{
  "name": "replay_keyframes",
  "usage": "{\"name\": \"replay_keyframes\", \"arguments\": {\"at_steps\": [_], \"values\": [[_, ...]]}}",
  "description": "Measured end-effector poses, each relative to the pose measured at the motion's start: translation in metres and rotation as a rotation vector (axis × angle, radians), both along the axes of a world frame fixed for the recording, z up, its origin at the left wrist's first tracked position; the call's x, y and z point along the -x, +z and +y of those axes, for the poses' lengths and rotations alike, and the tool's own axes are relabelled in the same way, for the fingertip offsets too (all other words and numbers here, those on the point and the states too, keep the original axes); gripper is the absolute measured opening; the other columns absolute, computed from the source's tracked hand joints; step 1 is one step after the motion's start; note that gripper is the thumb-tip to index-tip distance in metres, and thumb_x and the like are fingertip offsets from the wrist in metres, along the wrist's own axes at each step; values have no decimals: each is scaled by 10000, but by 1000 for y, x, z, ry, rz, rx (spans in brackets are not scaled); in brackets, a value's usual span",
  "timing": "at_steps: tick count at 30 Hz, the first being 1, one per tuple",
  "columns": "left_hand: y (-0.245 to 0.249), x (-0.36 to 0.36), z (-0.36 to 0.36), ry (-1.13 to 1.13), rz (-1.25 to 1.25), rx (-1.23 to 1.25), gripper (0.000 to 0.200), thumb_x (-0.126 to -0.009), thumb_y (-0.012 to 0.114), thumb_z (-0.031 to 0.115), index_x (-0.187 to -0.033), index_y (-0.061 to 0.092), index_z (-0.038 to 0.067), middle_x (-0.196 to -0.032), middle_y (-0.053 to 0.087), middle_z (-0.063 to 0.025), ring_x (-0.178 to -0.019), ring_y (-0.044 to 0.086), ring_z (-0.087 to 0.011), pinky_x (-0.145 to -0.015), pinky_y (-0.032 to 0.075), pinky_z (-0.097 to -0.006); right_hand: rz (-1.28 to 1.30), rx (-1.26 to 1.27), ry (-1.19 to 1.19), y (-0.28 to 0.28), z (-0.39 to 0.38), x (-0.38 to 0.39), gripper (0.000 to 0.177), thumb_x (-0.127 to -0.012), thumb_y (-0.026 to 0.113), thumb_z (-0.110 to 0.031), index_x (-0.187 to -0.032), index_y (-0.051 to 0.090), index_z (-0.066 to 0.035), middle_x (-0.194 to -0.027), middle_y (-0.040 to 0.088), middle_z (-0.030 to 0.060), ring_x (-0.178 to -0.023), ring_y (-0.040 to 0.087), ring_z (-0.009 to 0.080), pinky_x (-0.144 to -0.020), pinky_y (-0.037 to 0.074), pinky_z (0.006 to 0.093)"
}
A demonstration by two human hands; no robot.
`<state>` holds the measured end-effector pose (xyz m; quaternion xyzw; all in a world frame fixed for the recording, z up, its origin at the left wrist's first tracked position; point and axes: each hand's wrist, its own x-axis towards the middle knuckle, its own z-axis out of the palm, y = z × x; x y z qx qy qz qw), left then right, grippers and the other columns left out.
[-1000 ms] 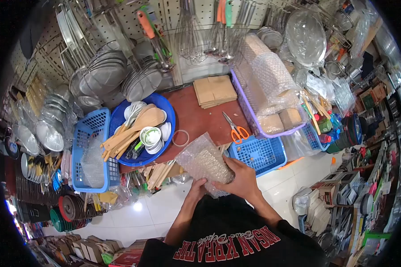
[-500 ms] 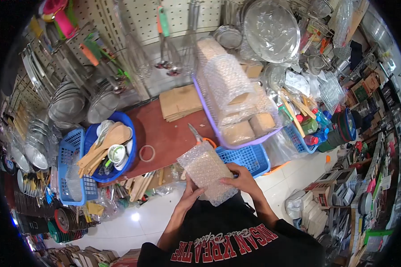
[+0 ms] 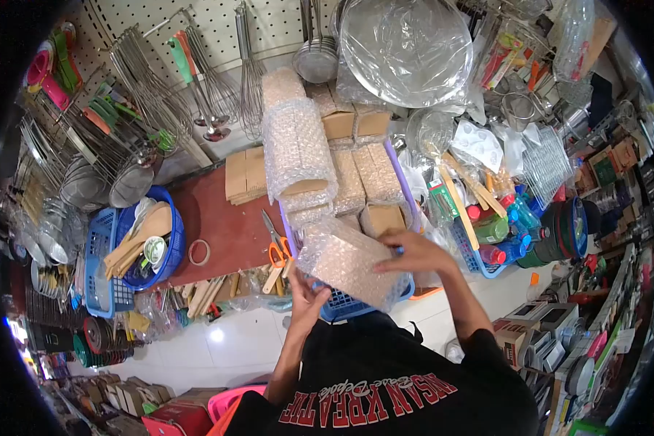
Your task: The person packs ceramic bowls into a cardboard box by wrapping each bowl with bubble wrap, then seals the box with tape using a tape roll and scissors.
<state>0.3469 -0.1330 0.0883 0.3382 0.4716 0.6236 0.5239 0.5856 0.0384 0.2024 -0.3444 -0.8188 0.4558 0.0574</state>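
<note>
A flat brown box in bubble wrap is held tilted in front of my chest. My left hand grips its lower left edge with the thumb upward. My right hand closes on its right edge, fingers over the top. Just beyond it stands a purple basket filled with several bubble-wrapped cardboard boxes, a long wrapped bundle lying along its left side. Orange-handled scissors lie slightly open left of the package. Beneath the package, a blue basket is partly hidden.
On the red-brown tabletop are folded cardboard pieces and a tape roll. A blue tub of wooden utensils stands left. Whisks and strainers hang behind. Bottles crowd a blue basket at right.
The wrapped box has turned and moved closer to the purple basket, between both hands. My right hand has shifted up and right along it. The view has swung right, and the scissors now show fully.
</note>
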Motion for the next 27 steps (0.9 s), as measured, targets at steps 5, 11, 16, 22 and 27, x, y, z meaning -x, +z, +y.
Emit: {"name": "replay_keyframes", "arguments": {"at_steps": [5,11,16,22,27], "values": [[29,5,11,296,799,-160,1087,-696,906,255,-1541,238,109,-1503,295,-168,-1386,343,-359,-1143,312,-489,-2,-218,361,-3,62,32,622,-779,796,-503,-1096,693,22,-1056,628,183,-1017,606,332,-876,469,381],[112,13,43,-36,1564,-235,1015,-604,898,403,-1450,443,75,-1395,460,-191,-1341,396,-387,-1158,281,-543,-179,-42,581,-7,105,83,710,-755,765,-586,-1062,704,51,-1047,652,206,-1018,622,341,-872,482,375],[109,16,79,-239,1687,-214,1016,-607,889,402,-1453,437,68,-1397,482,-176,-1340,421,-348,-1155,293,-519,-140,-70,599,-25,117,94,751,-736,750,-621,-1051,708,59,-1003,696,235,-961,666,348,-818,505,407],[95,29,94,-304,1679,-267,983,-592,886,405,-1411,473,51,-1361,510,-186,-1294,468,-350,-1135,325,-494,-231,-37,612,-43,122,97,730,-809,774,-528,-1267,631,23,-1174,621,183,-1124,592,302,-960,453,336],[91,33,106,-329,1623,-302,960,-568,868,414,-1370,499,36,-1272,553,-185,-1201,525,-341,-1061,379,-456,-249,43,593,-48,126,99,789,-801,755,-547,-1337,595,9,-1229,658,198,-1127,624,295,-950,474,337]]}}
